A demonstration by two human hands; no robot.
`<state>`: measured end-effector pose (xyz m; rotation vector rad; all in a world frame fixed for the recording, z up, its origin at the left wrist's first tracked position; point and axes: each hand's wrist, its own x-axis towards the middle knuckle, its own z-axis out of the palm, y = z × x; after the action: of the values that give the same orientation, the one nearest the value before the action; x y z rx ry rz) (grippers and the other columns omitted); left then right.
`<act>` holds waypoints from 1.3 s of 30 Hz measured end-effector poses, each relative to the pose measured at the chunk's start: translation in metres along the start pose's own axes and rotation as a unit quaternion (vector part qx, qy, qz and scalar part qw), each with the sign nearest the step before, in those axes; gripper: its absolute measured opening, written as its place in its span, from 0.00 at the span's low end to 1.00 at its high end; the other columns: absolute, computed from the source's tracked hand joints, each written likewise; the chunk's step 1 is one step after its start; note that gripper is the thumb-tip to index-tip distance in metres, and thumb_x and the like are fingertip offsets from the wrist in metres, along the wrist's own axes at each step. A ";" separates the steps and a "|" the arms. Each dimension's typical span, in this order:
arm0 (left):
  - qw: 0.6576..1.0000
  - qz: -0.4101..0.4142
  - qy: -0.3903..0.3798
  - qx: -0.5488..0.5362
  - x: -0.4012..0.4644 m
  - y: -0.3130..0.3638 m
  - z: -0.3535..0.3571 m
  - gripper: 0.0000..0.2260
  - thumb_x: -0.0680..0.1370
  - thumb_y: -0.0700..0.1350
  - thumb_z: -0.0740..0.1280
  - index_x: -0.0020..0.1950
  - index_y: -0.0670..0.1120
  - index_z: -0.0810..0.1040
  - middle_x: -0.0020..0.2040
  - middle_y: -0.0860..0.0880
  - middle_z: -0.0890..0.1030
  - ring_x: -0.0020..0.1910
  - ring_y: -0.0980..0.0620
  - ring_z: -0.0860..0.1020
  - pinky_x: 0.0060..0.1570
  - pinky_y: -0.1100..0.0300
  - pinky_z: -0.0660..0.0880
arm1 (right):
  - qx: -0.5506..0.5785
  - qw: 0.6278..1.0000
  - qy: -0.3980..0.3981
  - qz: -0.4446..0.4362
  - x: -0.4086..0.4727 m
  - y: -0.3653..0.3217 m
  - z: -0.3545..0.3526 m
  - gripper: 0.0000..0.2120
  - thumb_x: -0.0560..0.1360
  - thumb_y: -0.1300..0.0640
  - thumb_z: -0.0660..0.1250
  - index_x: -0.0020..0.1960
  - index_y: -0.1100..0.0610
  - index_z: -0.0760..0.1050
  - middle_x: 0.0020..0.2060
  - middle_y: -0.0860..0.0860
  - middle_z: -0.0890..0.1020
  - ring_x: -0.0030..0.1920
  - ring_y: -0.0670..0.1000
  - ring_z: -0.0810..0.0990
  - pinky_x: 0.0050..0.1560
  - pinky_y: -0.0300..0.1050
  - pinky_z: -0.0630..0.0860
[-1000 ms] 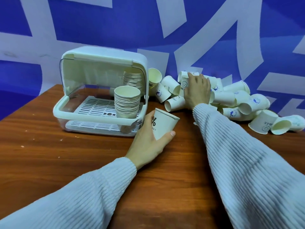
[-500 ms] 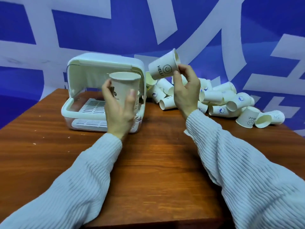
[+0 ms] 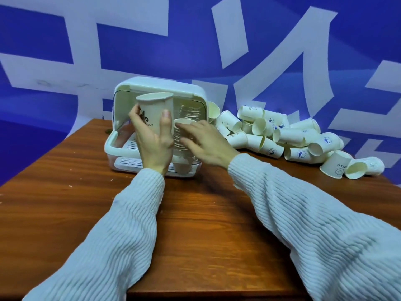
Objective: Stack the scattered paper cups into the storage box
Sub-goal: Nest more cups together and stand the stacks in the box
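The white storage box [image 3: 112, 146] stands on the wooden table with its lid swung up. Inside it, a stack of nested paper cups [image 3: 181, 137] rises at the front right, and another stack [image 3: 191, 110] stands behind it. My left hand [image 3: 155, 146] holds a printed paper cup [image 3: 155, 109] upright in front of the box opening. My right hand [image 3: 206, 144] is beside it, fingers spread and resting against the front stack, with no cup in its grasp. A pile of scattered paper cups [image 3: 282, 135] lies to the right of the box.
The cup pile runs along the wall to the table's right edge, ending with a tipped cup [image 3: 335, 164] and another [image 3: 355, 169]. A blue and white patterned wall rises just behind the table. Bare wood [image 3: 65, 181] lies left of and in front of the box.
My right hand came down from holding a cup in the air to the front stack in the box, and that cup has left its grip. My left hand still holds its cup.
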<state>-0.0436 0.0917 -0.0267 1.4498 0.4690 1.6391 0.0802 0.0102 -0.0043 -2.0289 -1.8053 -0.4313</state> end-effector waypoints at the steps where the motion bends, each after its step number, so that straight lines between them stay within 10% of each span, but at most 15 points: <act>1: 1.000 -0.001 -0.008 0.003 0.000 -0.001 0.000 0.29 0.80 0.55 0.68 0.75 0.41 0.63 0.64 0.49 0.74 0.61 0.67 0.73 0.60 0.70 0.70 | -0.015 1.000 0.004 0.018 -0.003 0.000 0.006 0.26 0.79 0.44 0.61 0.75 0.52 0.74 0.64 0.54 0.79 0.66 0.59 0.72 0.69 0.63 0.69; 6: 0.998 -0.002 -0.054 0.015 0.004 0.002 -0.003 0.33 0.77 0.55 0.74 0.75 0.47 0.62 0.69 0.49 0.73 0.67 0.56 0.73 0.61 0.69 0.71 | 0.170 0.979 0.027 0.112 -0.008 -0.009 0.018 0.15 0.78 0.50 0.72 0.64 0.45 0.79 0.83 0.56 0.55 0.83 0.53 0.53 0.80 0.49 0.57; 11: 0.993 0.022 -0.105 0.056 0.008 0.001 -0.004 0.38 0.75 0.53 0.75 0.79 0.55 0.57 0.73 0.49 0.72 0.70 0.52 0.73 0.68 0.48 0.75 | 0.288 0.931 0.128 0.185 -0.014 -0.018 0.036 0.25 0.74 0.48 0.75 0.67 0.47 0.68 0.62 0.44 0.79 0.64 0.50 0.80 0.65 0.56 0.76; 18: 0.985 0.052 -0.138 0.087 0.015 0.001 0.000 0.34 0.76 0.52 0.75 0.77 0.53 0.62 0.71 0.50 0.74 0.67 0.50 0.76 0.63 0.45 0.77 | 0.360 0.895 0.133 0.227 -0.011 -0.008 0.045 0.47 0.65 0.42 0.79 0.78 0.43 0.60 0.69 0.46 0.79 0.68 0.46 0.78 0.71 0.56 0.74; 31: 0.969 0.084 -0.164 0.163 0.016 0.007 0.003 0.31 0.76 0.49 0.76 0.75 0.50 0.66 0.70 0.50 0.73 0.66 0.50 0.74 0.61 0.58 0.73 | 0.396 0.889 0.119 0.198 -0.014 -0.004 0.044 0.36 0.72 0.51 0.78 0.77 0.47 0.68 0.69 0.45 0.79 0.69 0.43 0.76 0.73 0.53 0.73; 39: 0.921 0.051 -0.205 0.327 0.011 -0.014 0.003 0.24 0.82 0.62 0.55 0.69 0.51 0.78 0.75 0.50 0.71 0.76 0.47 0.64 0.73 0.41 0.62 | 0.435 0.869 0.135 0.192 -0.016 -0.006 0.046 0.31 0.76 0.57 0.77 0.76 0.52 0.70 0.65 0.42 0.80 0.65 0.37 0.77 0.64 0.33 0.73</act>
<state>-0.0352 0.1074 -0.0300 2.2836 0.7465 1.2419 0.0713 0.0186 -0.0514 -1.5002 -1.0694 0.1990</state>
